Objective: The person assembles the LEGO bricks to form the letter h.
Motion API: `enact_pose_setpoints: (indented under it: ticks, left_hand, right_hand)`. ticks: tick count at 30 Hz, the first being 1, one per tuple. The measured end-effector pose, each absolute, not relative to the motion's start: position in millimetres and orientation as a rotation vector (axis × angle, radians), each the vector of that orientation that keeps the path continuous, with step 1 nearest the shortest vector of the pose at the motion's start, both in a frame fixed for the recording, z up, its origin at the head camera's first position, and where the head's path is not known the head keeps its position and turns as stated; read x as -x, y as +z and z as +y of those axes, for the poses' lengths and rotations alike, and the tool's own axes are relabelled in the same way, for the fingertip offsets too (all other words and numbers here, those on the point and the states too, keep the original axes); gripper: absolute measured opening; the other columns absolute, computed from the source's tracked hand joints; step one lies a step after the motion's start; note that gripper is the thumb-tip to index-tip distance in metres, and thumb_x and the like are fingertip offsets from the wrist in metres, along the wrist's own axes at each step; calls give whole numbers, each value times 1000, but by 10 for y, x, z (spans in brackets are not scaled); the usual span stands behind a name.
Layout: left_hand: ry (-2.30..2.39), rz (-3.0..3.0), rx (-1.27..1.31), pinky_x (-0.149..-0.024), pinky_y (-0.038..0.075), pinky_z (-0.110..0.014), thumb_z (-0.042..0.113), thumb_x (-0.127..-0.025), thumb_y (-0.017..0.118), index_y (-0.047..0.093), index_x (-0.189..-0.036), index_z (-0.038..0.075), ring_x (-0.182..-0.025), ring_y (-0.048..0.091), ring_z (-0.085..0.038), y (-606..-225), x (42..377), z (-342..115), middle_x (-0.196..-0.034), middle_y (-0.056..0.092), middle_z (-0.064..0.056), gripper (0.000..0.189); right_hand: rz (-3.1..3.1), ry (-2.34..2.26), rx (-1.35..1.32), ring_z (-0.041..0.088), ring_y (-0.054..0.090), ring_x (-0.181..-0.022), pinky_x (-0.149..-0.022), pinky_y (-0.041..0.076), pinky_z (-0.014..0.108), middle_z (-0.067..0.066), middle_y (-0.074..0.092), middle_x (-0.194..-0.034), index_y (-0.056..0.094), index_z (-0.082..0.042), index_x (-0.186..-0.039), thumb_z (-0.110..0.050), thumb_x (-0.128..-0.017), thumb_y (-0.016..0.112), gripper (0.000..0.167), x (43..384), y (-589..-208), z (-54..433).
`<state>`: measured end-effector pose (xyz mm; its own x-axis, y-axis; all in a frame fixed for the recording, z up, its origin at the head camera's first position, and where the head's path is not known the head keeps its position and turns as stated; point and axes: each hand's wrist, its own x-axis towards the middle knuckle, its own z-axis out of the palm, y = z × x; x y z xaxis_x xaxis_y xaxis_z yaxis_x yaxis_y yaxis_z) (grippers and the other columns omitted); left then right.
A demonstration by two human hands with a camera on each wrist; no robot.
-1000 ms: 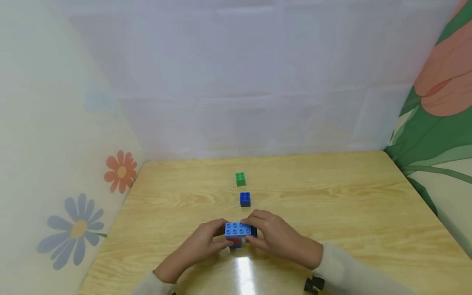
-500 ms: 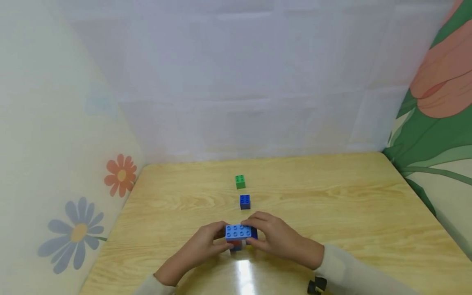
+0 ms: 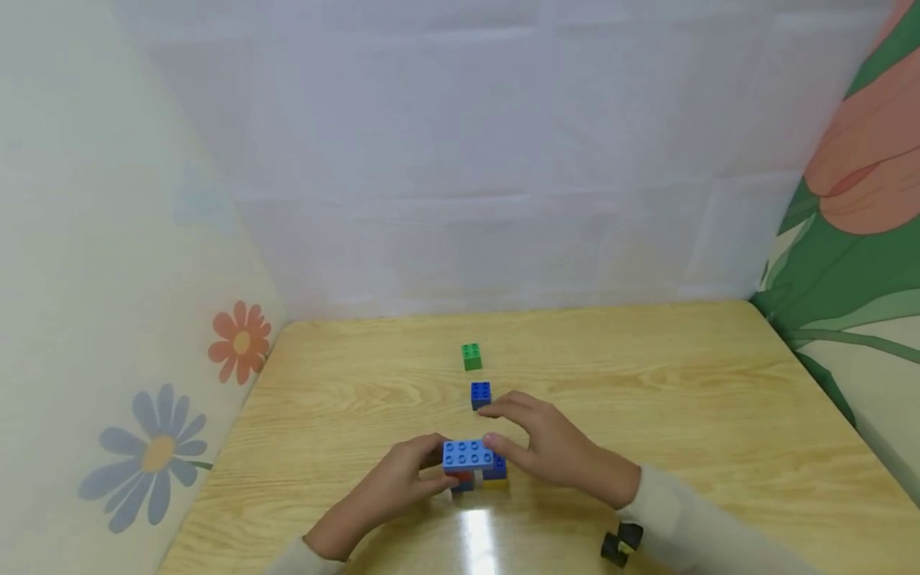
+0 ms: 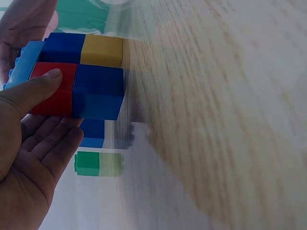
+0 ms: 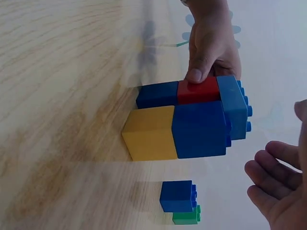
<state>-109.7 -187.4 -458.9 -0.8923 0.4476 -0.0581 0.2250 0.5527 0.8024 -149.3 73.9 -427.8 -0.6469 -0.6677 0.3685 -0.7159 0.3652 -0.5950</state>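
A small bridge of toy building bricks stands on the wooden table. Its top is a long light blue brick (image 3: 467, 454). One leg is a red brick (image 4: 53, 88) over a blue one (image 4: 98, 92); the other is a dark blue brick (image 5: 199, 129) over a yellow one (image 5: 151, 133). My left hand (image 3: 402, 479) grips the red brick, its thumb on the near face and fingers behind. My right hand (image 3: 557, 447) is just right of the bridge with fingers spread and nothing held, its thumb at the top brick's right end in the head view.
Behind the bridge sits a loose blue brick (image 3: 481, 395), close to the right fingertips in the head view. A green brick (image 3: 471, 356) lies farther back on the table (image 3: 647, 383). A white sheet (image 3: 460, 160) hangs at the table's far edge.
My right hand has let go of the bridge's right side; its fingers have opened and moved up and away, baring the dark blue and yellow leg. My left hand keeps its grip.
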Motion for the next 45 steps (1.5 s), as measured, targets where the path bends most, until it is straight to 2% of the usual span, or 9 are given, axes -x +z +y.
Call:
enact_pose_setpoints:
  ticks: [14,22,30,35,39,45]
  left_hand:
    - [1235,2523,-557,-93,52,-26,28,-89,73,62,-118,15,-113,62,-20,-4587,1094,-1880,-113,66,5,34]
    - [1220,2538,-555,-92,52,-26,31,-88,73,62,-118,14,-112,63,-19,-4584,1090,-1880,-113,66,5,36]
    - [1231,2529,-566,-92,53,-27,30,-89,73,62,-118,12,-111,63,-20,-4575,1091,-1891,-112,67,2,36]
    - [1233,2524,-567,-92,53,-28,32,-89,72,62,-117,12,-110,64,-21,-4570,1093,-1892,-112,67,1,36]
    - [1229,2510,-542,-91,53,-27,33,-89,72,61,-119,12,-111,63,-21,-4557,1089,-1887,-114,66,1,38]
    - [1216,2506,-503,-91,53,-27,30,-89,73,61,-119,13,-112,63,-21,-4539,1088,-1874,-114,66,2,36]
  right_hand:
    - [-2530,1251,-1138,14,53,-122,-102,46,43,-2,60,-129,59,-17,-132,-35,-102,51,36,1745,-4364,791]
    - [-2590,1408,-871,18,55,-120,-101,47,43,-1,62,-127,61,-15,-130,-42,-105,39,43,1926,-4552,742]
    - [-2673,1423,-805,20,55,-120,-101,46,44,0,60,-129,57,-11,-134,-36,-98,59,44,2039,-4722,680]
    - [-2756,1479,-776,22,51,-125,-105,43,45,1,57,-134,54,-11,-137,-33,-95,65,48,2091,-4809,635]
    - [-2839,1453,-735,19,50,-126,-107,42,41,0,56,-135,53,-13,-138,-34,-91,69,53,2110,-4835,578]
    - [-2843,1399,-728,22,51,-125,-106,43,41,3,57,-134,54,-12,-136,-29,-91,71,51,2125,-4851,522]
